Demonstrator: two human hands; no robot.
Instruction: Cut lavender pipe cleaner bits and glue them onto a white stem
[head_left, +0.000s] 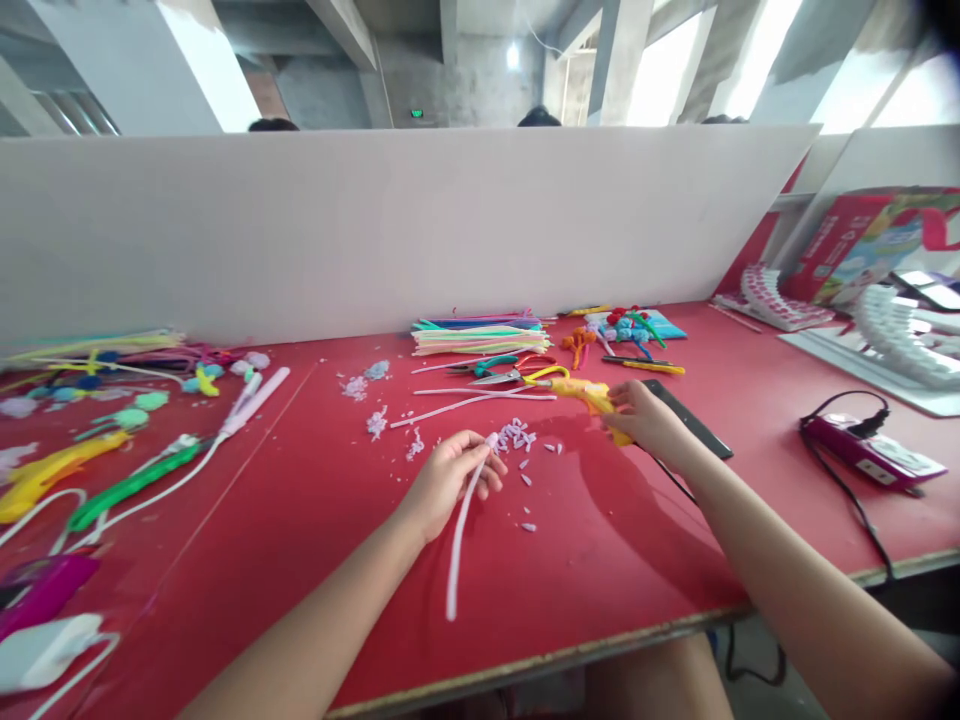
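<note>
My left hand (448, 482) pinches a pale lilac pipe cleaner (456, 560) near its upper end, and the rest hangs down toward me. Its tip at my fingers lies beside a pile of small lilac fuzzy pieces (514, 434) on the red table. My right hand (651, 420) is closed around a yellow hot glue gun (589, 392), whose nozzle points left. A dark cord runs from the glue gun under my right forearm. Just behind the nozzle lie scissors with yellow handles (547, 375) and loose pale pipe cleaners (480, 398).
A bundle of coloured pipe cleaners (480, 336) lies against the white partition (375, 230). A black flat slab (690, 420) rests beside my right hand. Farther right sits a purple power strip (874, 450). Other glue guns, one of them green (135, 485), and cables lie at left.
</note>
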